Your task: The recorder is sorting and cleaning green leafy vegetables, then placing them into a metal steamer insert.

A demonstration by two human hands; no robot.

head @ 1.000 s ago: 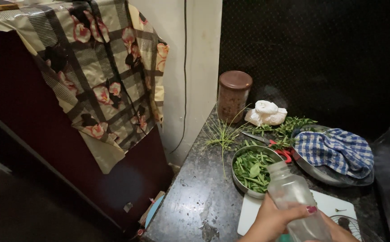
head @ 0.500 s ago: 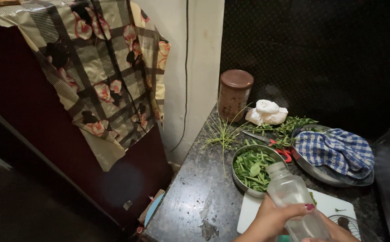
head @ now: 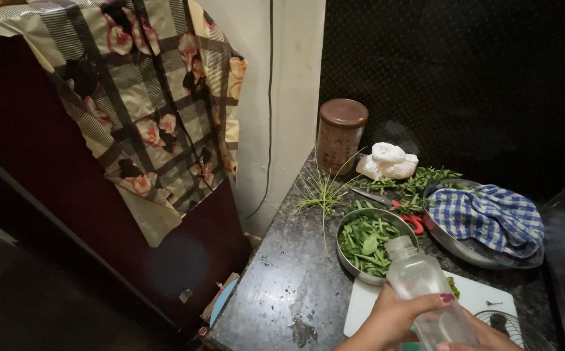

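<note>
A clear plastic bottle (head: 423, 281) without a cap tilts at the bottom of the view, its mouth toward a steel bowl of green leaves (head: 365, 244). My left hand (head: 393, 320) wraps the bottle's lower part, thumb across its front. My right hand (head: 490, 334) shows only partly at the bottom edge, its fingers under the bottle's base. The bottle hangs over a white cutting board (head: 359, 307) on the dark stone counter (head: 282, 286).
Behind the bowl lie red-handled scissors (head: 407, 214), leafy sprigs (head: 419, 179), thin green stems (head: 321, 192), a white bundle (head: 386, 161) and a brown-lidded jar (head: 341, 134). A blue checked cloth (head: 491, 217) covers a steel plate (head: 464, 252). Left stands a dark fridge draped with floral cloth (head: 146, 104).
The bottle and both hands have shifted very slightly; otherwise nothing has visibly changed.
</note>
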